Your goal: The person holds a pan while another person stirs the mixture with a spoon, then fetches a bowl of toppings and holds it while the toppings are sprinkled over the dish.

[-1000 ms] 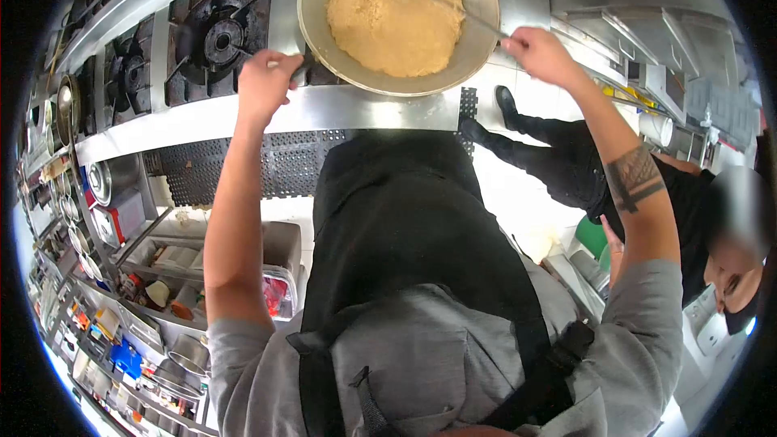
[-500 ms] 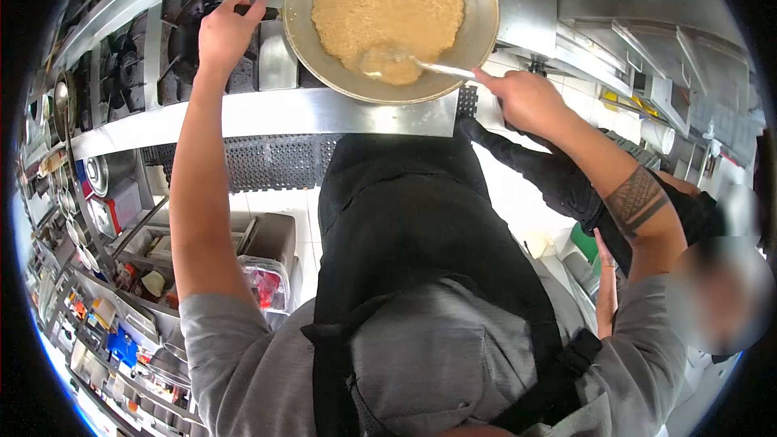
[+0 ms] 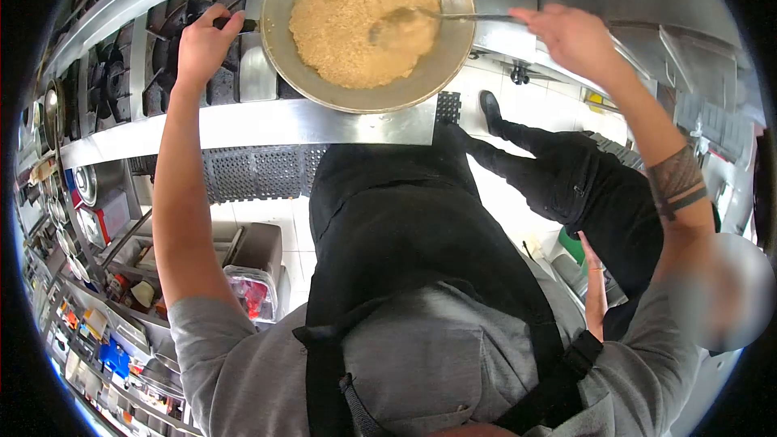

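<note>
A wide metal pan (image 3: pixel 285 48) sits at the top of the view, by the front edge of the stove. Pale, grainy food that looks like risotto (image 3: pixel 344 12) covers its bottom. My left hand (image 3: pixel 204 44) is closed around the pan's dark handle (image 3: pixel 243 25). On the other side, my right hand (image 3: pixel 571 39) grips the end of a long-handled metal spoon (image 3: pixel 473 17). The spoon's bowl lies in the food, right of the pan's middle, partly blurred and covered.
Stove burners with black grates (image 3: pixel 174 48) stand left of the pan. Another person in black trousers (image 3: pixel 615 202) is close on my right, one forearm (image 3: pixel 595 295) showing. A clear tub with red contents (image 3: pixel 255 295) and stocked shelves (image 3: pixel 129 332) are at lower left.
My right hand has moved up and to the right, and the spoon's bowl has swept from the front of the food toward its middle right. The left hand keeps its hold on the handle.
</note>
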Tool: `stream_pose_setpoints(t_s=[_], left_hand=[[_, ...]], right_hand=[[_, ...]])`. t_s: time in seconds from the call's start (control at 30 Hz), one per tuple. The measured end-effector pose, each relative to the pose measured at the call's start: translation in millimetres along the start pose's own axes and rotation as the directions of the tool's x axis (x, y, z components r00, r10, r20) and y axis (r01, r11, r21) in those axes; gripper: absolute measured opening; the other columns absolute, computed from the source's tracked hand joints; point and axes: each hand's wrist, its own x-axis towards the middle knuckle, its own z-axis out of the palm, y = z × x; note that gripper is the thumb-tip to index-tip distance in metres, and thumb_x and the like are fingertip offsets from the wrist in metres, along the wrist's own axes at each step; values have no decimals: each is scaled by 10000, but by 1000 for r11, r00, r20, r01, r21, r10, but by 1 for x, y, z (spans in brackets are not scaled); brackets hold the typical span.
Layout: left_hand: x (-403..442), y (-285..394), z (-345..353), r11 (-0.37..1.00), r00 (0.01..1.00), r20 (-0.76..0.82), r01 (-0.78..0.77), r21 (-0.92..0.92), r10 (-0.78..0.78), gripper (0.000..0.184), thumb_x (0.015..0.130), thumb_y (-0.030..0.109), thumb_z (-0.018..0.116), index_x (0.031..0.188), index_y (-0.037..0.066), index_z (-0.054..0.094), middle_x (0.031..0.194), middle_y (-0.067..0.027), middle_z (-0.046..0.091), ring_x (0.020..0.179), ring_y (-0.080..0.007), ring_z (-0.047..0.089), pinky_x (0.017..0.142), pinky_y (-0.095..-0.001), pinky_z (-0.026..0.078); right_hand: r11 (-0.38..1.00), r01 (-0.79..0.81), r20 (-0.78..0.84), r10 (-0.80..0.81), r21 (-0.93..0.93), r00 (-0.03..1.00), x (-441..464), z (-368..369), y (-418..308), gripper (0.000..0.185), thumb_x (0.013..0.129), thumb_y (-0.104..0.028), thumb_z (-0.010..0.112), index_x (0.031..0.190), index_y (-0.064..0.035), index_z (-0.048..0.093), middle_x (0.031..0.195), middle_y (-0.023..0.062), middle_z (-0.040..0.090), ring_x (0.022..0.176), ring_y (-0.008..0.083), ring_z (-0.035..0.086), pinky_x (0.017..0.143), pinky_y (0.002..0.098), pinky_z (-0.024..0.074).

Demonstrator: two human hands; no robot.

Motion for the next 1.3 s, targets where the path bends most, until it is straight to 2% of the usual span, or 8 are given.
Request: stream_pose_setpoints(t_s=[0.27,0.37,0.53,1.03,1.13,1.2,1.23,1.3], left_hand=[[-6,0,2,1000,998,-55,-15,-2,15,393,895,475,690,1037,109,711,649,-143,634,681,-314,652,723,-398,522],[-9,2,0,995,997,15,71,65,-72,418,900,495,697,1054,107,720,901,-172,729,834,-340,705,798,-393,535],[-10,6,3,995,994,-89,-53,85,61,453,896,513,677,1054,91,721,815,-189,712,811,-377,694,778,-418,535],[-13,20,-6,994,999,-10,35,102,-34,417,909,485,676,1009,84,724,810,-190,717,837,-382,710,790,-427,546],[-24,3,3,997,999,-29,-23,77,25,416,916,484,664,1001,80,717,796,-204,713,832,-412,705,781,-452,548],[-31,1,4,989,992,-82,-88,119,98,396,922,470,659,1007,87,712,786,-215,709,837,-431,704,779,-474,548],[-37,3,3,993,999,-35,-29,116,33,391,926,461,658,983,76,699,794,-230,709,833,-447,701,764,-497,549],[-58,8,3,991,999,-29,-36,128,40,398,925,461,661,964,66,689,795,-240,707,824,-450,701,755,-505,548]], right_hand=[[917,-182,-273,288,356,918,-69,166,-56,259,986,-207,616,1229,-131,662,963,129,696,838,375,691,724,466,579],[758,-247,-236,466,603,853,-88,162,-96,205,987,-191,624,1170,-106,658,962,152,675,837,406,672,725,480,555],[726,-356,-221,567,588,793,-93,186,-126,197,974,-177,641,1154,-100,663,946,128,668,800,371,666,668,436,539],[643,-376,-245,666,667,704,-90,189,-145,213,970,-207,663,1163,-118,685,919,119,642,789,359,657,660,441,531],[580,-420,-196,719,698,667,-95,166,-156,293,975,-208,665,1254,-120,671,908,135,659,749,308,662,670,398,533],[252,-440,127,733,862,668,-95,144,-165,406,981,-208,656,1379,-132,624,885,152,677,709,240,641,698,343,525],[104,-480,284,691,871,665,-95,133,-172,450,1009,-183,612,1457,-175,580,846,41,668,631,101,592,612,328,548],[94,-488,317,652,868,689,-92,107,-190,460,1011,-180,605,1470,-192,568,831,29,656,599,87,576,582,309,538]])
